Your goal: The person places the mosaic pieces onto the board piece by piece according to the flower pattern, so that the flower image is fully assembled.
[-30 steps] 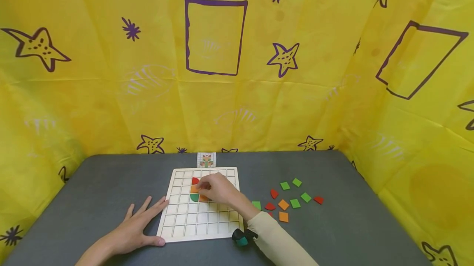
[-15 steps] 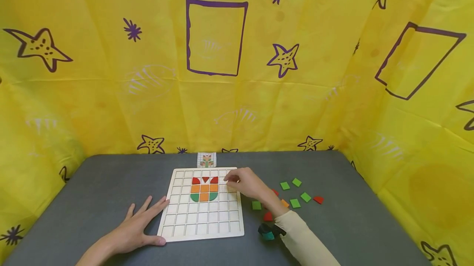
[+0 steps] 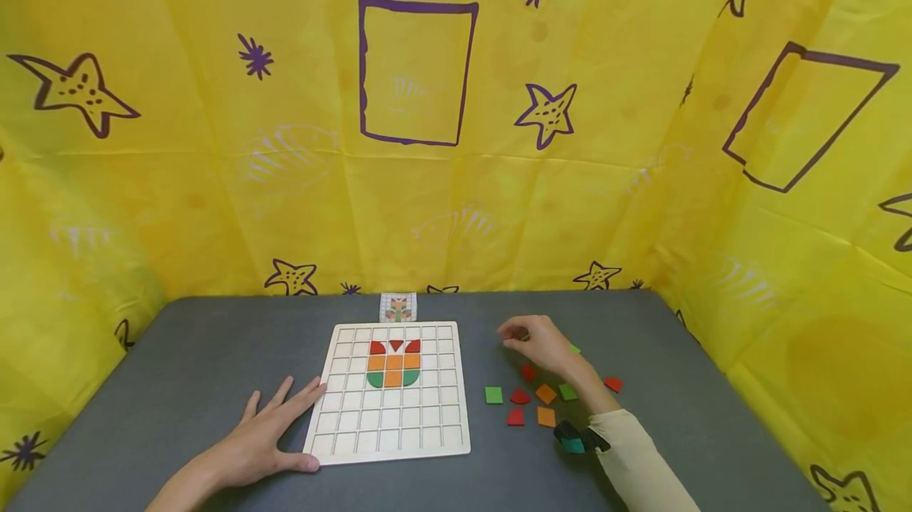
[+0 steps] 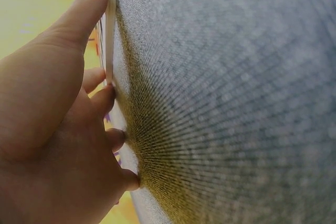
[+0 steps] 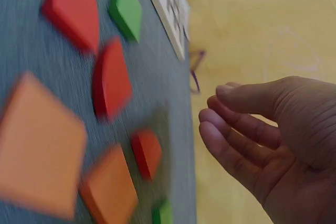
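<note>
My left hand (image 3: 252, 441) lies spread at the left of the white grid board (image 3: 385, 421), thumb and a fingertip touching its edge. In the left wrist view the thumb (image 4: 86, 11) is against the board's side and other fingertips rest on the table. On the board are red pieces (image 3: 377, 348) on top, orange squares (image 3: 394, 378) in the middle and two green rounded pieces (image 3: 411, 377) lower down. My right hand (image 3: 541, 342), right of the board, hangs above the loose tiles, fingers loosely bent. The right wrist view shows nothing between thumb and fingers (image 5: 212, 135).
Loose tiles lie right of the board: a green square (image 3: 494, 396), red rounded pieces (image 3: 520, 396) and orange squares (image 3: 545, 417). The right hand and forearm hide some green ones. A small pattern card (image 3: 397, 308) lies behind the board. Yellow cloth (image 3: 420, 219) surrounds the dark table (image 3: 214, 338).
My right hand has left the board's pattern and moved right, over the loose tiles, uncovering the coloured pieces on the board. The left hand stays put.
</note>
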`<state>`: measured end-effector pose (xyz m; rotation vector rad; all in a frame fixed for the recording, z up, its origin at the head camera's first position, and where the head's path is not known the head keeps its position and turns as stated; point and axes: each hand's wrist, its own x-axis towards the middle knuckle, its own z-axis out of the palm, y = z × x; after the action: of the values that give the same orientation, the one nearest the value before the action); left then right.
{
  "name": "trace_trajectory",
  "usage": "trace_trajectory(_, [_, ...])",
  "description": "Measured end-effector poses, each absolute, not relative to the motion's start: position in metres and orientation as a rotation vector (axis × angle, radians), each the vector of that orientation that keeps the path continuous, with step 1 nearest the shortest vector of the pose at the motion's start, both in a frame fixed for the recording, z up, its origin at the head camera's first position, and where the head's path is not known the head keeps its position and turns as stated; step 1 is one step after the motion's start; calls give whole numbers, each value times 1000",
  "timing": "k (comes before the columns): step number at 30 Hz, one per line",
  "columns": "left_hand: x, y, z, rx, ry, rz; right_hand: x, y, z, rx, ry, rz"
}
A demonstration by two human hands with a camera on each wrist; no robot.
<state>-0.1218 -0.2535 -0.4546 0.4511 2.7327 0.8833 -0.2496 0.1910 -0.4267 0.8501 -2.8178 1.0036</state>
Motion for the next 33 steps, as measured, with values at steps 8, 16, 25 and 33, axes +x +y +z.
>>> trace_trajectory(8, [-121, -253, -455, 476, 2736, 892, -252, 248, -432, 734, -2861, 1039])
trace_trajectory(16, [-119, -254, -453, 477, 2744, 891, -251, 285, -437, 724, -2920, 979])
trace_trajectory(25, [-119, -254, -453, 477, 2747, 886, -253, 295, -441, 819, -2938, 928])
trace_trajectory(33, [-120, -255, -455, 486, 2747, 907, -253, 305, -443, 843, -2942, 933])
